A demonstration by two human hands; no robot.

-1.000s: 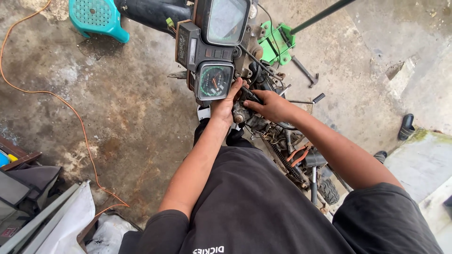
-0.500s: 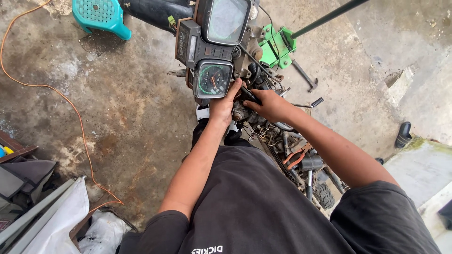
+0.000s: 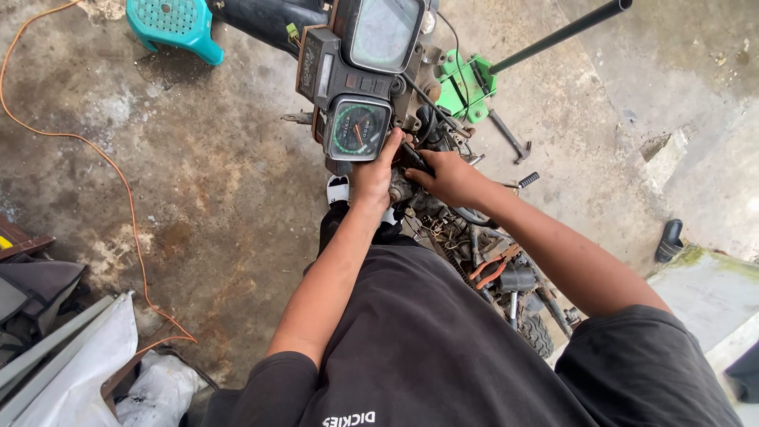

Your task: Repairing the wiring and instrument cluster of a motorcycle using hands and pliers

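Just below the round gauge (image 3: 357, 129), a small dark part (image 3: 415, 154) was pinched by the right hand (image 3: 447, 175); the left hand (image 3: 371, 175) was curled beside it, fingers together. Cables beneath the gauge could be snagged by a slip.

Round green-faced gauge (image 3: 357, 129): glossy glass in matt black plastic housing. Turquoise perforated plastic stool (image 3: 170, 25): smooth. Stained grey concrete floor (image 3: 198, 182): rough, matt.
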